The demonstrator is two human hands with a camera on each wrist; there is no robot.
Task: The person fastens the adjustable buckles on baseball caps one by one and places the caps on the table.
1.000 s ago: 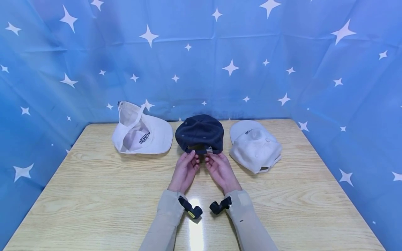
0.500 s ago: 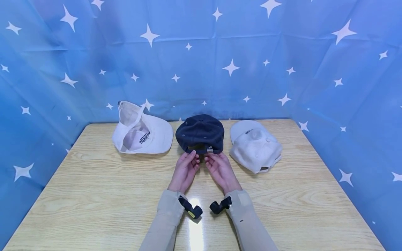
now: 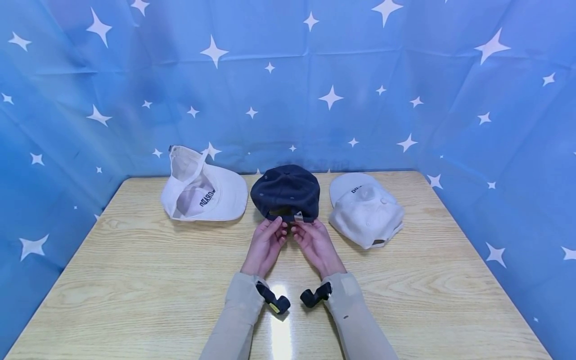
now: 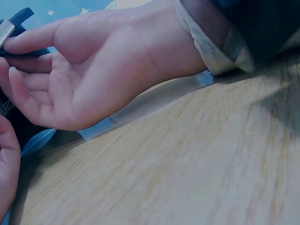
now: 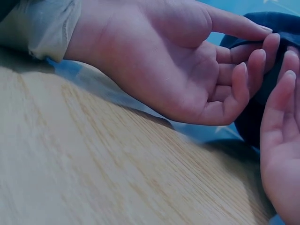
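A navy baseball cap [image 3: 288,187] sits at the back middle of the table, its rear opening and strap toward me. My left hand [image 3: 264,247] pinches the left part of that strap between thumb and fingers. To the right, next to a small metal buckle [image 3: 298,217], my right hand [image 3: 317,247] pinches the strap too. The left wrist view shows the right hand [image 4: 93,70] with its thumb at the buckle [image 4: 5,32]. In the right wrist view the left hand [image 5: 164,61] has its thumb tip on the dark cap [image 5: 281,23]. The cap's brim is hidden.
A white cap [image 3: 225,192] lies tipped over at left, its inside and dark lettering showing. At right rests another white cap [image 3: 366,215], crown up. A blue star-patterned cloth [image 3: 288,100] hangs behind the wooden table [image 3: 135,280].
The navy cap and its buckle have shifted very slightly left and toward me. Both hands keep their pinch on the strap and barely move; the white caps stay put.
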